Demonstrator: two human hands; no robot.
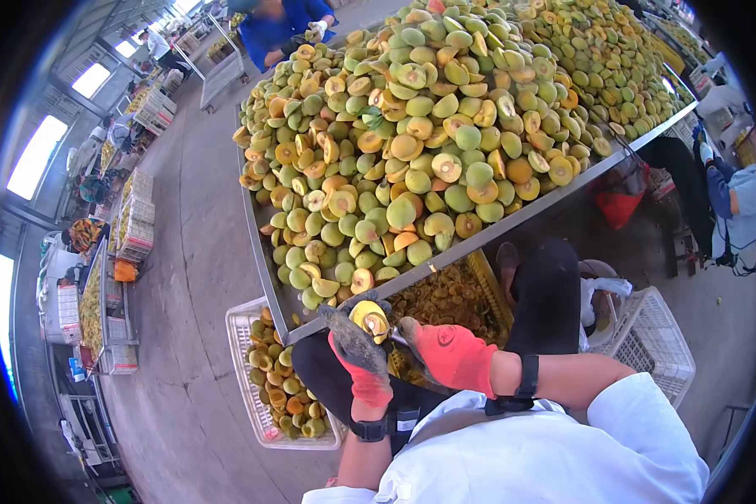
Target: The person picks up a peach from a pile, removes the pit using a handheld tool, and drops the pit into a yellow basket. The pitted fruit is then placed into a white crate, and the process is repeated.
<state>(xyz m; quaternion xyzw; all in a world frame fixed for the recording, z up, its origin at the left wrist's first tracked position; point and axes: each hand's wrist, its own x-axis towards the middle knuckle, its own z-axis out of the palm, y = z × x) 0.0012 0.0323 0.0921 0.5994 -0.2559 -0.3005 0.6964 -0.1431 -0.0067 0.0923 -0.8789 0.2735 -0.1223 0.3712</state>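
My left hand (359, 346), in a grey-coated red work glove, is closed around a cut peach half (369, 321) with its yellow flesh and stone hollow facing up. Close beside it, my right hand (449, 350), in a red glove, grips a small metal tool (397, 336) whose tip points at the fruit; its handle is hidden in the fist. Both hands are over my lap, just in front of the metal table edge (454, 254). A large heap of green-yellow peach halves (412, 143) covers that table, many with stones still showing.
A white crate (242, 370) of pitted halves stands at my left. Under the table edge sits a yellow crate (489, 290) with brown scraps. White baskets (659, 328) are on the right. A person in blue (290, 29) works across the table; another sits at right (743, 193).
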